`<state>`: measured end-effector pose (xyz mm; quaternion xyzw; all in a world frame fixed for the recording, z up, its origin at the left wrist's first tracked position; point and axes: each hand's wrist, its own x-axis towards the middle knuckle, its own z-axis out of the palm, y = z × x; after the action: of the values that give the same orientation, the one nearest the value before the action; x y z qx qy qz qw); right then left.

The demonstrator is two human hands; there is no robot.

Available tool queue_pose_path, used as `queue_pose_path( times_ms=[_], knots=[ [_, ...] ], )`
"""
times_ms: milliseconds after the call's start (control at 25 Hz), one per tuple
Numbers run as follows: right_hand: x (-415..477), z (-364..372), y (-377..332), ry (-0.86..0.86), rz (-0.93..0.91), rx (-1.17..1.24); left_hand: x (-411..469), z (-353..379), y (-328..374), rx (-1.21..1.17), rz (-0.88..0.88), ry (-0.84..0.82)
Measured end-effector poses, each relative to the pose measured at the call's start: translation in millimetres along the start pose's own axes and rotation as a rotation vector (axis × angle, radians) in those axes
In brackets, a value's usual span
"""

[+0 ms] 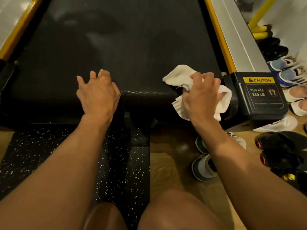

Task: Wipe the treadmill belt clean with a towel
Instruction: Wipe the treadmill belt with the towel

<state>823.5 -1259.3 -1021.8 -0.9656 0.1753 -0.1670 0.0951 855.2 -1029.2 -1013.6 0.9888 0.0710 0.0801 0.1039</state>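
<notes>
On the treadmill belt (124,47), near edge: left hand (98,92) rests, fingers loosely bent, holding nothing.
At the belt's near right corner: right hand (203,97) clutches the bunched white towel (178,77).
Towel contact: touches the belt and drapes over its rounded end.
Just right of the belt: end cap (259,92) bearing a caution label.
Farther right of the belt: shoes (289,72) in a row.

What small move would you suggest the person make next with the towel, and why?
Probably draw the towel leftward across the belt toward the left hand. The right hand grips it bunched at the belt's right rear corner, beside the caution-labelled end cap, so the strip between the hands is the nearest stretch to cover; pale smudges show farther up.
</notes>
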Motion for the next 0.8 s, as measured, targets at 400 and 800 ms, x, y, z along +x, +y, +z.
queue_pose_path(
  times_ms=[400, 800],
  knots=[
    [-1.9, 9.3, -53.3, -0.055, -0.404, 0.154, -7.6, -14.7, 0.3, -0.018, -0.001, -0.055],
    [-18.0, 23.2, -93.9, -0.073, -0.757, 0.112, 14.5, -34.6, -96.9, -0.21, 0.078, 0.015]
  ],
)
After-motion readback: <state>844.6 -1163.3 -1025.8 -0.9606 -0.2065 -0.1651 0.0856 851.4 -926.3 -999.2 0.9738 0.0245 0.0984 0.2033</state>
